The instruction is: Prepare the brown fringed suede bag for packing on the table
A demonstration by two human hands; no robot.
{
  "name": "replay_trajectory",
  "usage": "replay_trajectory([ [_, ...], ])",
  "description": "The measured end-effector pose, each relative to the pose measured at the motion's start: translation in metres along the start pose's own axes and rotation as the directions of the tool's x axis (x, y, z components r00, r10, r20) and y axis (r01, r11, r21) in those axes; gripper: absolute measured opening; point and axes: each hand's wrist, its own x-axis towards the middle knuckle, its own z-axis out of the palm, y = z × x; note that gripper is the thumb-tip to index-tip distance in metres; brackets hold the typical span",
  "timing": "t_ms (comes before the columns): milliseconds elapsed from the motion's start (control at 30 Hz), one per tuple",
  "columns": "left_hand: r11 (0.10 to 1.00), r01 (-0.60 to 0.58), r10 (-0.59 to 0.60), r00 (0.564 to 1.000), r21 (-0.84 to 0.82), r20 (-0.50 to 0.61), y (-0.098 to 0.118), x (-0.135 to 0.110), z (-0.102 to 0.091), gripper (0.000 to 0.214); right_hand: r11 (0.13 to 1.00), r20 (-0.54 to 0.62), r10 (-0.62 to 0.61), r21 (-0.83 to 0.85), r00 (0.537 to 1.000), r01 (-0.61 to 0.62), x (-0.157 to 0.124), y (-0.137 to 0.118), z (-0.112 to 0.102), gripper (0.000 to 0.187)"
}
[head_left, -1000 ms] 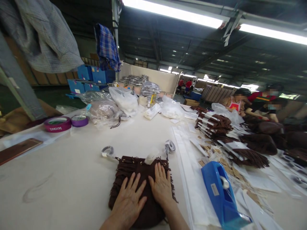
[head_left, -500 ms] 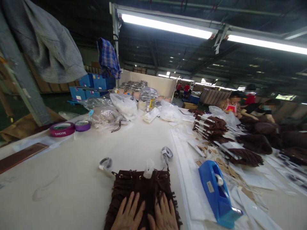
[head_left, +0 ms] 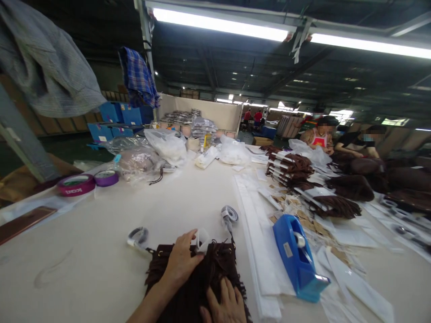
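Observation:
A dark brown fringed drawstring bag lies flat on the table in front of me, with eyelets and a cord along its top edge. My left hand is at that top edge, thumb and fingers apart beside a white wrapped piece; whether it touches the piece I cannot tell. Lower down, my right hand rests on the bag's front with its fingers loosely spread. Two grey rolled straps with white wraps, a left strap and a right strap, lie beyond the bag's top corners.
A blue tape dispenser stands right of the bag beside white sheets. Stacked brown fringed pieces lie farther right, near two co-workers. Purple tape rolls, a phone-like slab and plastic bags lie left and back.
My left hand has moved from lying flat on the bag up to its top edge by the white piece. My right hand stays on the bag, slightly lower. The view has shifted a little.

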Motion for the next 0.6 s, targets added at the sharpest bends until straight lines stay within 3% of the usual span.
replay_trajectory([
  [133,0.997,0.016,-0.012,0.999,-0.077,0.047,-0.006,0.008,0.017,0.015,0.999,0.113,0.038,0.027,0.993,-0.041,0.023,-0.002,-0.015,0.029],
  [233,0.991,0.005,0.003,0.998,-0.131,0.060,-0.010,-0.003,0.014,0.017,0.981,0.100,0.123,0.136,0.987,-0.136,0.034,0.007,-0.017,0.042],
  [300,0.993,-0.059,0.066,0.995,-0.104,0.069,-0.009,-0.012,0.008,0.014,0.945,0.087,0.177,0.264,0.980,-0.194,0.035,0.019,-0.016,0.052],
  [367,0.979,-0.205,0.205,0.978,0.006,0.047,-0.007,-0.022,0.003,0.017,0.907,0.074,0.188,0.370,0.979,-0.203,0.034,0.032,-0.017,0.052],
  [500,0.780,-0.534,0.548,0.835,0.325,0.057,-0.019,-0.046,0.003,0.043,0.946,-0.189,0.170,0.307,0.967,-0.107,0.030,0.033,-0.031,0.044],
  [567,0.710,-0.599,0.598,0.790,0.369,0.131,-0.027,-0.054,0.004,0.049,0.975,-0.307,0.063,0.221,0.950,0.007,0.027,0.018,-0.032,0.044],
  [600,0.719,-0.601,0.578,0.796,0.349,0.179,-0.028,-0.056,0.002,0.048,0.980,-0.331,-0.011,0.186,0.944,0.077,0.025,0.009,-0.030,0.044],
])
